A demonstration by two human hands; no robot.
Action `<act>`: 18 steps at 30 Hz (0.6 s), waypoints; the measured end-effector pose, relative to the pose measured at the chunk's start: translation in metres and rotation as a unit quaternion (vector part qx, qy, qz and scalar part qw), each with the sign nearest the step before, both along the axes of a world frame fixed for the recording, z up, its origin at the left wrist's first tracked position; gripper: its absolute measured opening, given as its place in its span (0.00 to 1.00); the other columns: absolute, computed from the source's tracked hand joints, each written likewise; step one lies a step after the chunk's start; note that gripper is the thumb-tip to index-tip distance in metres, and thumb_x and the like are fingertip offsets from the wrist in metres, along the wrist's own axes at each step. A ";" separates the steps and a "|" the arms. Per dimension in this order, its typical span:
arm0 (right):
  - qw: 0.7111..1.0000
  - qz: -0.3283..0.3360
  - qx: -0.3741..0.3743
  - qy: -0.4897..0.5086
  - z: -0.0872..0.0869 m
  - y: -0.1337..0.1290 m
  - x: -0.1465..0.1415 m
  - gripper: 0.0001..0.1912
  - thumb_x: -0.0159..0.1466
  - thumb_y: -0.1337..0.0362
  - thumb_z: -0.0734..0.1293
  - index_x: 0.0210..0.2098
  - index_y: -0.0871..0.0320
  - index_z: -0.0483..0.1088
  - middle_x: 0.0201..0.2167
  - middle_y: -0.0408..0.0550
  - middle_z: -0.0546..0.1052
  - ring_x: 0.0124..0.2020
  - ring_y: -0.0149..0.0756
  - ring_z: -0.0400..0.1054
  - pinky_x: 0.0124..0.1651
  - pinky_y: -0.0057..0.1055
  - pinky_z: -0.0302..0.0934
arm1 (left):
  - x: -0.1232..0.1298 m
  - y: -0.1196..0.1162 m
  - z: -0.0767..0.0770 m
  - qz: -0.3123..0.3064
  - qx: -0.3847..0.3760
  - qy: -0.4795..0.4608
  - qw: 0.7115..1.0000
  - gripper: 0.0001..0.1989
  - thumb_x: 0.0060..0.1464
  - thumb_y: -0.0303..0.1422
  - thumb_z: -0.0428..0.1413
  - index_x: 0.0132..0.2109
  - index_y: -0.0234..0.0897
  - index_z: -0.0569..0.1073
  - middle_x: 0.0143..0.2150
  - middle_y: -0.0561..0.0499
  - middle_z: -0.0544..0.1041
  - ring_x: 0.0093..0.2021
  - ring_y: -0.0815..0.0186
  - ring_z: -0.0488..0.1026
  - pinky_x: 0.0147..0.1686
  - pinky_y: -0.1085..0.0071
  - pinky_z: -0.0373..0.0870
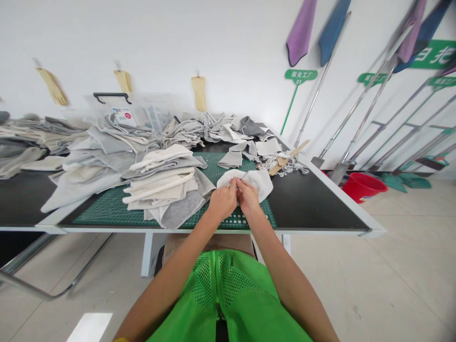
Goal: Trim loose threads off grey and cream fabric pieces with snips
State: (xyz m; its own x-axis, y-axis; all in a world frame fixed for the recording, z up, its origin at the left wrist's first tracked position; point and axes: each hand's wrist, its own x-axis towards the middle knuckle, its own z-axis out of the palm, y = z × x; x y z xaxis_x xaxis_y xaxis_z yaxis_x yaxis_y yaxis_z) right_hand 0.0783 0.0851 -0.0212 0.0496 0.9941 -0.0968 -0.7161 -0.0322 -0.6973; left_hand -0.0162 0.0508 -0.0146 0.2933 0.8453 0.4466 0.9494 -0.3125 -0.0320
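A white cloth piece (262,184) with rounded ends lies on the green cutting mat (110,209) near the table's front edge. Over its middle, my left hand (223,200) and my right hand (248,195) meet with closed, pinching fingertips that grip the cloth. A thin, greyish sliver shows just above the right fingertips; its kind is too small to tell. To the left of my hands rises a stack of folded grey and cream cloths (164,185). Grey cloth pieces (237,154) lie just beyond the white one.
Scraps and a tan strip (280,166) lie to the right. Larger cloth heaps (103,156) and a clear plastic box (142,111) stand at the back left. A red bucket (363,186) is on the floor, with long-handled mops (322,90) against the wall.
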 end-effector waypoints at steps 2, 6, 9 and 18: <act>1.000 0.006 0.001 0.003 0.000 0.000 0.000 0.09 0.46 0.70 0.74 0.28 0.61 0.74 0.27 0.47 0.80 0.28 0.32 0.73 0.27 0.22 0.66 | 0.000 0.000 0.000 -0.001 0.003 0.004 1.000 0.23 0.63 0.33 0.40 0.63 0.31 0.54 0.37 0.43 0.75 0.36 0.59 0.74 0.33 0.68 0.66; 1.000 0.010 0.012 -0.003 0.000 0.000 0.000 0.08 0.46 0.68 0.74 0.28 0.61 0.75 0.28 0.47 0.80 0.28 0.30 0.73 0.29 0.22 0.67 | 0.000 0.000 0.000 0.003 0.007 0.000 1.000 0.22 0.63 0.33 0.39 0.62 0.30 0.56 0.36 0.43 0.75 0.36 0.59 0.74 0.32 0.68 0.67; 1.000 0.003 0.016 -0.023 -0.001 0.000 0.000 0.08 0.47 0.68 0.74 0.28 0.62 0.75 0.26 0.46 0.79 0.24 0.28 0.71 0.26 0.21 0.66 | 0.000 0.000 0.000 0.003 0.002 0.000 1.000 0.23 0.63 0.33 0.39 0.63 0.30 0.55 0.36 0.43 0.75 0.37 0.59 0.74 0.32 0.68 0.67; 1.000 -0.001 0.019 -0.025 0.000 0.000 0.000 0.10 0.47 0.66 0.75 0.29 0.61 0.75 0.30 0.48 0.80 0.30 0.32 0.73 0.31 0.24 0.68 | 0.000 -0.001 0.001 0.002 0.002 -0.006 1.000 0.23 0.63 0.33 0.39 0.63 0.30 0.54 0.37 0.42 0.75 0.37 0.58 0.74 0.33 0.67 0.67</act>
